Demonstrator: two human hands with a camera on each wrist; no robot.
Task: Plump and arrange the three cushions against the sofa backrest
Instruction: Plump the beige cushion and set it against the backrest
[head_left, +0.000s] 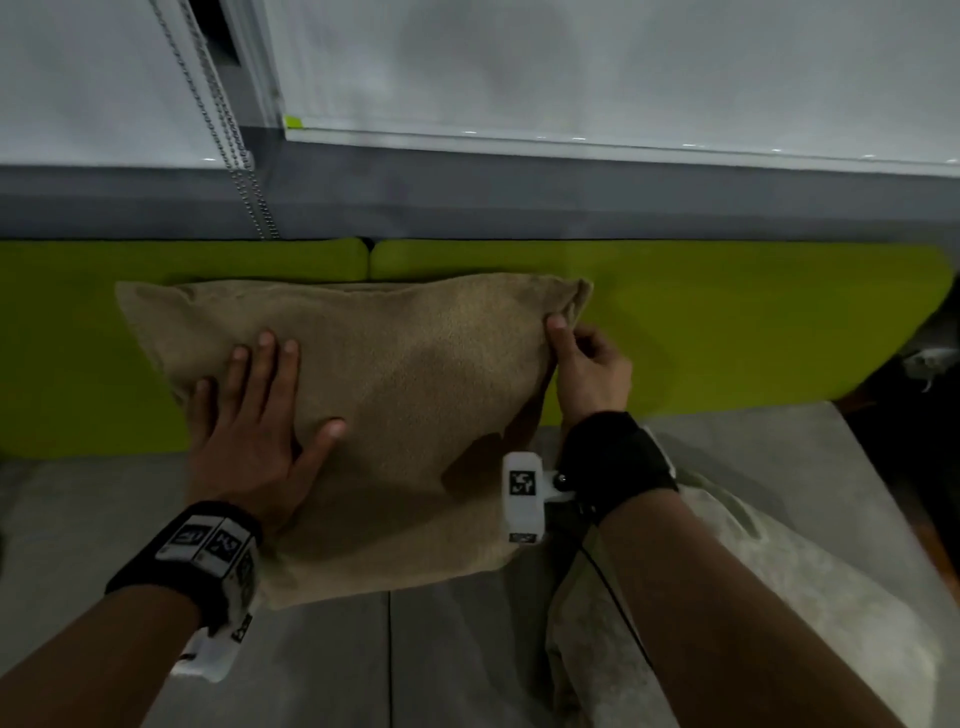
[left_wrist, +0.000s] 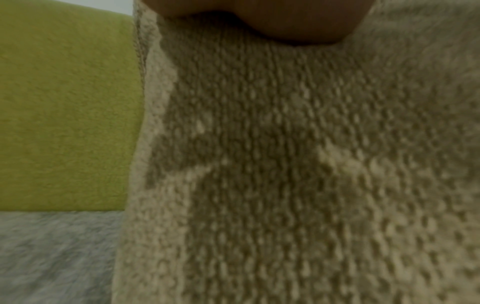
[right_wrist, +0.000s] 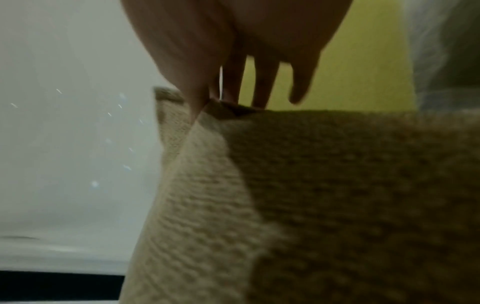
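Observation:
A tan woven cushion (head_left: 415, 395) leans against the lime-green sofa backrest (head_left: 727, 332), its lower edge on the grey seat (head_left: 104, 519). My left hand (head_left: 260, 410) lies flat on the cushion's left half, fingers spread and straight. My right hand (head_left: 576, 348) pinches the cushion's upper right corner between thumb and fingers. In the right wrist view that pinch shows at the corner seam of the cushion (right_wrist: 337, 205), under the right hand (right_wrist: 221, 98). The left wrist view is filled by the cushion (left_wrist: 285, 164), with the backrest (left_wrist: 64, 102) to its left. A pale cream cushion (head_left: 779, 597) lies on the seat under my right forearm.
Behind the sofa runs a grey ledge (head_left: 519, 202) below white window blinds (head_left: 571, 67), with bead chains (head_left: 228, 130) hanging at the left. The backrest ends at the right, where the floor (head_left: 909, 415) is dark. Bare backrest shows on both sides of the tan cushion.

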